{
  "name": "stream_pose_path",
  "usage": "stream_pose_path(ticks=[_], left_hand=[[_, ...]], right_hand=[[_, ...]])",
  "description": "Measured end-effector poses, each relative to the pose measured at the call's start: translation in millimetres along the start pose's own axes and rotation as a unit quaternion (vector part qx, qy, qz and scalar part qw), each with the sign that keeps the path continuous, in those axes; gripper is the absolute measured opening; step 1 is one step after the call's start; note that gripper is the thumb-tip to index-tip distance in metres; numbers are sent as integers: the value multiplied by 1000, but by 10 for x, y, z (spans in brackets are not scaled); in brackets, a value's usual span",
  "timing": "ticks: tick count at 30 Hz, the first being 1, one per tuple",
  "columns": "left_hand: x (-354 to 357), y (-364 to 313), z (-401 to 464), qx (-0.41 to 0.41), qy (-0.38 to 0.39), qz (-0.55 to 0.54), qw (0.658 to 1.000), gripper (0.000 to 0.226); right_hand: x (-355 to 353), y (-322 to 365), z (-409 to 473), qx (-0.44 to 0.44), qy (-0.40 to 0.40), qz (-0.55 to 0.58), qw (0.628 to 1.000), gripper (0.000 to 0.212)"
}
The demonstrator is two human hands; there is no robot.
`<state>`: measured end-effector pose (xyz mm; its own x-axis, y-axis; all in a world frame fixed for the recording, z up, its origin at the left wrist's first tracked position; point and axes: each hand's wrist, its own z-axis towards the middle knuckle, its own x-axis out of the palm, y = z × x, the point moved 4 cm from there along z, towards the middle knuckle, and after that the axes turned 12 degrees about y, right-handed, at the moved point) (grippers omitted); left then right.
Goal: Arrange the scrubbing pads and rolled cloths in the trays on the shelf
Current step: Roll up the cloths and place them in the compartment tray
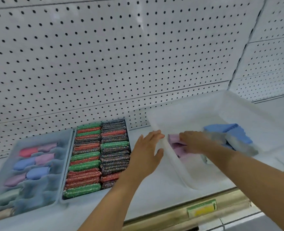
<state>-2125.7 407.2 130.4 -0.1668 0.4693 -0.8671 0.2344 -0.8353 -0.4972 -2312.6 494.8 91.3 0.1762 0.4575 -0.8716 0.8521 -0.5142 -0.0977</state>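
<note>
Where pegboard (104, 55) backs white shelf (154, 194) (glossy), trays (66, 164) side by side

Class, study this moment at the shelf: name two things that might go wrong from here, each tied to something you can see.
1. The white tray sits askew near the shelf's front edge; the left hand only rests against its rim, so it may slide off.
2. The right hand reaches among the purple cloths; the blue pads beside it lean loosely and may topple.

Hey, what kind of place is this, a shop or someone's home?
Probably a shop aisle: a white pegboard back wall, a price label on the shelf edge, and a tray packed with scrubbing pads.
</note>
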Motion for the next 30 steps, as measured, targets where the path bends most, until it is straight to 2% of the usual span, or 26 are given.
stream_pose_path(ticks=[3, 7, 12, 13, 15, 17, 20, 22, 24, 27, 30], left_hand=[[-9, -38, -2, -9, -7, 3, 1000, 45], [-36, -66, 0, -20, -1, 4, 1000, 46], [-61, -93, -25, -27, 10, -11, 1000, 46], [-67, -90, -27, -27, 16, -19, 999, 46], [-106, -78, -42, -30, 37, -47, 998, 44], [-207, -61, -66, -41, 40, -120, 991, 41], [-440, -78, -98, -53, 1, -249, 967, 51], [-633, -140, -75, -51, -11, -333, 941, 67], [-871, -236, -35, -33, -24, -399, 916, 73], [-1308, -404, -58, 18, -70, -479, 875, 53], [-1737, -510, -246, 67, -152, -457, 874, 20]], right_hand=[[-82, 99, 68, 0, -37, -53, 998, 29], [-143, 191, 54, -21, -46, -52, 997, 29], [-183, 118, 104, 19, -58, -57, 997, 27], [-214, 65, 101, 27, -68, -29, 997, 26], [-323, -71, 32, 39, -111, 106, 987, 23], [-520, -175, -137, 19, -175, 272, 946, 27], [-920, -118, -566, -71, -259, 462, 846, 43], [-1184, 11, -855, -131, -263, 544, 786, 40], [-1430, 186, -1088, -181, -251, 579, 754, 37], [-1773, 511, -1384, -279, -251, 598, 708, 32], [-2016, 815, -1565, -331, -269, 588, 687, 38]])
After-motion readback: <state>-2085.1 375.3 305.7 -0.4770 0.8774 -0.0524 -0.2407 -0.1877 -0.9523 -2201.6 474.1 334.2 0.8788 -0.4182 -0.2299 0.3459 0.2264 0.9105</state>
